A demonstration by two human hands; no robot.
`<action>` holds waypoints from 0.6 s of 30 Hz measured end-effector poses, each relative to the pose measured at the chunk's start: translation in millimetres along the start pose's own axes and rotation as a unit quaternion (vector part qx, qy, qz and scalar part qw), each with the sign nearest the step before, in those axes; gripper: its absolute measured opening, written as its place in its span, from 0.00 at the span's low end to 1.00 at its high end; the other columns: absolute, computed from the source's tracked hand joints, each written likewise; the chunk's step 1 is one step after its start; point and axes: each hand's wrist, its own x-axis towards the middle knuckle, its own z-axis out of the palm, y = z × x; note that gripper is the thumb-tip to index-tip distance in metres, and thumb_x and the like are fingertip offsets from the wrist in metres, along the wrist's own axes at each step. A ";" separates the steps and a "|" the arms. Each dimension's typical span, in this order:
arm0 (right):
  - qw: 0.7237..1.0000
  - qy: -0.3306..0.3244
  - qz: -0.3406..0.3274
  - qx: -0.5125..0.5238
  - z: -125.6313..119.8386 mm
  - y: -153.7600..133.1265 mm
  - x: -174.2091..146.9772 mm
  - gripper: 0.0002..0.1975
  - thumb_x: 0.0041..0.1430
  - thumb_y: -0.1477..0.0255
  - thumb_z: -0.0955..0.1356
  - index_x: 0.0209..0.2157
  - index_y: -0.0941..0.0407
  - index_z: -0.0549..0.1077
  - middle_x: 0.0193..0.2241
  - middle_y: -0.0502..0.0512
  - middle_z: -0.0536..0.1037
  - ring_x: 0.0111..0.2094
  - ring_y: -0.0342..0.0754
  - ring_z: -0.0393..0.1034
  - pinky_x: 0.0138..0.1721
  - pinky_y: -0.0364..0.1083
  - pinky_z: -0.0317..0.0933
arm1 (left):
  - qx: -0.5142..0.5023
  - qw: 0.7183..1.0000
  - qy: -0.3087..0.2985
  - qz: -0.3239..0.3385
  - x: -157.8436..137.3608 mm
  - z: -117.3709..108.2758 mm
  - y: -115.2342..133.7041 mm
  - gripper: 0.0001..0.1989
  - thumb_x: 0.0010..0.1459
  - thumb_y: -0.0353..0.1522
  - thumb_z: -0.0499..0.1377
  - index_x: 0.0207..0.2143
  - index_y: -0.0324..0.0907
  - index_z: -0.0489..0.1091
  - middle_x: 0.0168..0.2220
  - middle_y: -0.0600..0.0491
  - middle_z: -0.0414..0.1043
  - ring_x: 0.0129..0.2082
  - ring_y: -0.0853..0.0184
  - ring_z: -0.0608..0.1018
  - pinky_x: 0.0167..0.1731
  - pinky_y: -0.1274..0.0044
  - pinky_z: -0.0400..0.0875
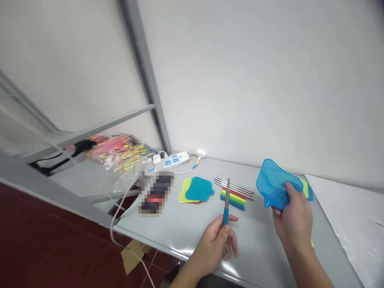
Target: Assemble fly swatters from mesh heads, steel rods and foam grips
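Note:
My left hand (214, 244) pinches a telescopic rod (227, 202) by its blue grip, with the metal part pointing up and away. In my right hand (295, 212) is a blue fly swatter head (276, 182), a perforated plastic paddle whose short socket points down and left, apart from the rod. Between and beyond the hands lie several metal rods (235, 187) and red, yellow and blue grip tubes (233, 199) in a row. Left of them rests a small pile of swatter heads (199, 189), blue on top of yellow and red. More heads (306, 190) are partly hidden behind my right hand.
A white power strip (174, 161) with plugs and a hanging cable (112, 224) stands at the back left. Bagged colourful items (123, 150) lie on the neighbouring shelf. A white sheet (351, 216) covers the right side. Cardboard (132, 256) lies below the table.

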 end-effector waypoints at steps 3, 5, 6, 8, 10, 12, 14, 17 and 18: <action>0.986 0.124 0.040 0.104 -34.0 5.4 -1.8 0.14 0.58 0.58 0.67 0.41 0.51 0.69 0.25 0.45 0.67 0.18 0.40 0.58 0.15 0.40 0.54 | 0.119 0.993 0.019 -0.010 5.3 15.8 -3.6 0.21 0.64 0.44 0.51 0.52 0.41 0.67 0.18 0.60 0.57 0.17 0.72 0.59 0.20 0.80 0.54; 0.976 0.134 0.058 0.162 -49.9 6.7 -2.2 0.16 0.57 0.57 0.68 0.42 0.52 0.70 0.29 0.46 0.71 0.21 0.40 0.62 0.18 0.41 0.59 | 0.186 0.982 0.030 0.018 5.6 23.0 -2.4 0.18 0.63 0.42 0.53 0.51 0.43 0.71 0.23 0.56 0.65 0.23 0.68 0.65 0.27 0.78 0.60; 0.971 0.133 0.070 0.187 -56.5 7.6 -2.8 0.16 0.56 0.57 0.69 0.42 0.52 0.70 0.31 0.48 0.73 0.22 0.40 0.64 0.19 0.42 0.62 | 0.202 0.978 0.030 0.028 5.2 25.3 -1.1 0.18 0.63 0.41 0.54 0.51 0.45 0.71 0.29 0.52 0.70 0.29 0.65 0.70 0.33 0.77 0.63; 0.963 0.125 0.103 0.217 -67.6 10.7 -5.4 0.17 0.54 0.59 0.71 0.42 0.53 0.71 0.35 0.49 0.75 0.25 0.40 0.68 0.23 0.43 0.66 | 0.209 0.977 0.024 0.031 4.3 27.2 1.2 0.18 0.62 0.39 0.56 0.53 0.47 0.71 0.45 0.48 0.73 0.45 0.58 0.70 0.46 0.74 0.63; 0.953 0.114 0.141 0.243 -76.1 15.2 -10.3 0.17 0.51 0.63 0.74 0.41 0.53 0.71 0.34 0.47 0.75 0.24 0.40 0.69 0.27 0.44 0.69 | 0.209 0.978 0.029 0.012 4.3 25.8 1.4 0.19 0.61 0.39 0.57 0.53 0.48 0.71 0.50 0.48 0.71 0.50 0.57 0.68 0.49 0.73 0.61; 0.945 0.104 0.172 0.259 -82.5 20.0 -16.4 0.16 0.50 0.65 0.74 0.40 0.53 0.71 0.31 0.46 0.75 0.24 0.40 0.69 0.30 0.45 0.70 | 0.223 0.974 0.029 -0.010 5.3 22.8 -0.3 0.18 0.61 0.40 0.56 0.51 0.46 0.71 0.39 0.49 0.74 0.38 0.61 0.72 0.39 0.75 0.64; 0.939 0.099 0.186 0.272 -87.3 24.0 -22.1 0.13 0.52 0.64 0.73 0.36 0.54 0.70 0.24 0.44 0.72 0.24 0.42 0.69 0.29 0.45 0.69 | 0.242 0.970 0.023 -0.018 6.6 20.2 -2.3 0.16 0.63 0.41 0.54 0.48 0.44 0.71 0.24 0.55 0.68 0.24 0.66 0.66 0.27 0.78 0.60; 0.940 0.104 0.171 0.276 -92.9 27.3 -27.5 0.12 0.56 0.63 0.70 0.28 0.54 0.64 0.17 0.41 0.61 0.20 0.41 0.62 0.24 0.43 0.64 | 0.262 0.965 0.008 -0.022 7.9 19.2 -2.5 0.15 0.64 0.43 0.52 0.43 0.43 0.70 0.18 0.59 0.59 0.19 0.70 0.60 0.22 0.79 0.53; 0.944 0.106 0.156 0.270 -94.4 27.5 -28.4 0.13 0.57 0.63 0.69 0.27 0.53 0.63 0.17 0.41 0.59 0.19 0.40 0.59 0.23 0.42 0.62 | 0.267 0.963 0.005 -0.024 8.3 19.4 -1.9 0.15 0.64 0.43 0.51 0.42 0.43 0.69 0.18 0.60 0.58 0.18 0.70 0.59 0.22 0.79 0.53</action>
